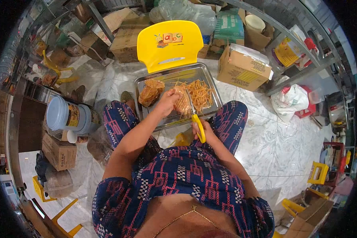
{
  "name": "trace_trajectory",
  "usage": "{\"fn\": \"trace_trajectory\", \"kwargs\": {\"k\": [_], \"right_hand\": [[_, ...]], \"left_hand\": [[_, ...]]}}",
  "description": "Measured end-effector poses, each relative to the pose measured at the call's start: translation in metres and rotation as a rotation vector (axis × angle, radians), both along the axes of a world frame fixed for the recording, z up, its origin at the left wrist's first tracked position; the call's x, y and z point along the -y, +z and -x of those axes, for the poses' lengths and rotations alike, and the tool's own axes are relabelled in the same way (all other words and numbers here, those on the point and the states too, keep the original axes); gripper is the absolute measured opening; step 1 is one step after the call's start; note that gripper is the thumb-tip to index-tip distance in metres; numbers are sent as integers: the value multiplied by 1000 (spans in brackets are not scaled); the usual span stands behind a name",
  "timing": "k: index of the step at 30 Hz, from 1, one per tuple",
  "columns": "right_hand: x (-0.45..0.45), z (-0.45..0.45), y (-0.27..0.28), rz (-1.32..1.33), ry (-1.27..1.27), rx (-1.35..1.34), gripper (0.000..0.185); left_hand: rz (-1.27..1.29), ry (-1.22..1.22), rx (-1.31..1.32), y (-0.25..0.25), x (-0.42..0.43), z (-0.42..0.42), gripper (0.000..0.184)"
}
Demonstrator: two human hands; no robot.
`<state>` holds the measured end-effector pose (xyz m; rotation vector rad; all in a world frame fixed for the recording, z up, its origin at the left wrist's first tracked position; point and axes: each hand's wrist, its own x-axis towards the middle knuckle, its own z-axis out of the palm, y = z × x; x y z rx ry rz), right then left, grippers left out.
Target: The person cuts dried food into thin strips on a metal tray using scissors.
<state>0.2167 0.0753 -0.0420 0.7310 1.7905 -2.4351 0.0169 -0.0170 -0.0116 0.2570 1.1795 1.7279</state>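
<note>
My left hand (pixel 168 102) pinches a thin orange-brown sheet (pixel 181 104), its kind unclear, above a metal tray (pixel 207 71). Scissors with yellow handles (pixel 198 126) are gripped in my right hand (pixel 204 131). Their blades point away from me and lie along the right side of the sheet; whether they are fully closed is hard to see. Narrow brown strips (pixel 200 93) are heaped in the right part of the tray. At its left lies a stack of similar brown pieces (pixel 150 93).
A yellow chair (pixel 170 39) with a printed back stands behind the tray. Cardboard boxes (pixel 244 69) sit beyond it to the right. Blue-grey buckets (pixel 61 115) are on the left. A white bag (pixel 291 101) and metal shelving (pixel 305 47) are on the right.
</note>
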Motion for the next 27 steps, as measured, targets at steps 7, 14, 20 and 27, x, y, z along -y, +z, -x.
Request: {"fn": "trace_trajectory", "kwargs": {"k": [7,14,20,27], "right_hand": [[-1,-1,-8,-96,120,-85,38],[4,-2,-2,-155,128,-123,37],[2,-3,-3,-138,148,-128,39],[4,-3,2,-65,74,-41,28]], "left_hand": [[2,186,2,-21,1,29,22],[-26,149,15,-5,3,19,18],[-6,78,-35,6,3,11,15],[1,31,-40,-1,4,13,22]]}}
